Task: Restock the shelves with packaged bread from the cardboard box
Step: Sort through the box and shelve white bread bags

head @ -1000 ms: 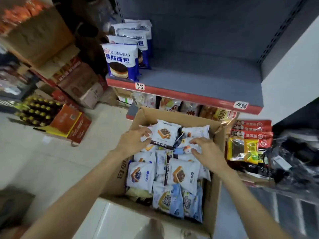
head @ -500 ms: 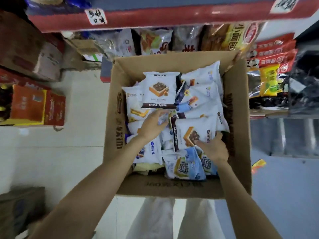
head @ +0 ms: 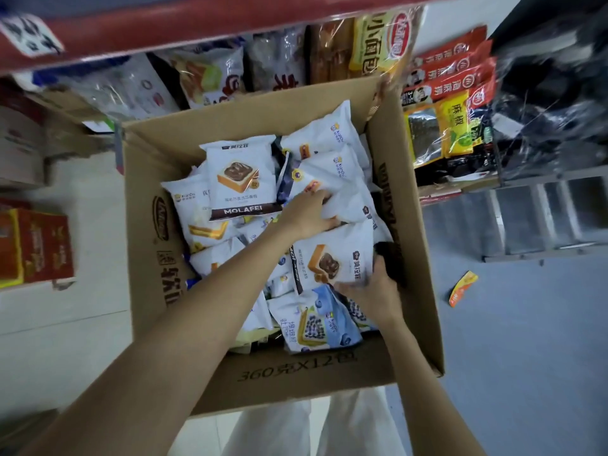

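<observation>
Small grocery shop: red-edged shelf (head: 197,26) with a price tag (head: 28,36) at 12 o'clock, packaged snacks (head: 450,93) at 2, stock cartons (head: 36,248) at 9.

Pale tiles (head: 65,324) are meeting grey floor (head: 526,357); a red shelf edge (head: 197,24) is running overhead, a metal rack (head: 543,218) standing right.

Brown cardboard box (head: 148,179) with dark print; white bread packets (head: 242,179) banded dark brown; at six o'clock, a pale-blue packet (head: 316,324); twelve o'clock, red shelf edge (head: 197,24).
</observation>
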The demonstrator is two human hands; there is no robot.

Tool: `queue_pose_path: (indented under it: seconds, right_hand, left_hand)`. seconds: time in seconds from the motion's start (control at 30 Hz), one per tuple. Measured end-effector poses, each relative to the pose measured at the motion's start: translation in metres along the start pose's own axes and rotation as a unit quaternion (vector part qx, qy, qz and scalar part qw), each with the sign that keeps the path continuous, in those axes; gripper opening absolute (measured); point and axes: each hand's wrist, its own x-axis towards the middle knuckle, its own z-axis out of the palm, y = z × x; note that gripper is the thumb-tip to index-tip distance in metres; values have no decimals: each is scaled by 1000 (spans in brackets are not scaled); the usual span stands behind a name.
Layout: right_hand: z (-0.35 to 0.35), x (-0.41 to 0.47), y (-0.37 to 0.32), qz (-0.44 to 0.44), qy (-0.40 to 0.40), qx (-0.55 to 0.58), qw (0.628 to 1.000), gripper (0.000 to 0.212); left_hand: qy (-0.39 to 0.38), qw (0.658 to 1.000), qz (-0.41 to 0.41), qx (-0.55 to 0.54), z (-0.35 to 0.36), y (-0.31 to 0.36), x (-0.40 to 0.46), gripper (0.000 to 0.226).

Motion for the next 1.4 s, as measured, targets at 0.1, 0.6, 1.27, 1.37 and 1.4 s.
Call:
queue_pose_path:
  seconds: [0.1, 0.6, 1.27, 1.37, 1.4]
  right_hand:
    - [-6, -1, -1, -9, -21, 62, 998, 60]
    - [8, 6, -25, -14, 51, 332, 942, 50]
    - [-106, -134, -138, -465, 213, -121, 851, 28]
    - [-136, -163, -165, -490, 194, -118, 842, 20]
    - [-145, -173, -176, -504, 186, -106, 837, 22]
  left_hand:
    - [-15, 1000, 3, 8, -3, -5, -2, 64]
    - [280, 835, -149, -449, -25, -53, -78, 60]
    - [458, 782, -129, -402, -127, -2, -279, 40]
    - [490, 783, -118, -365, -149, 27, -306, 38]
    - [502, 778, -112, -361, -158, 37, -315, 36]
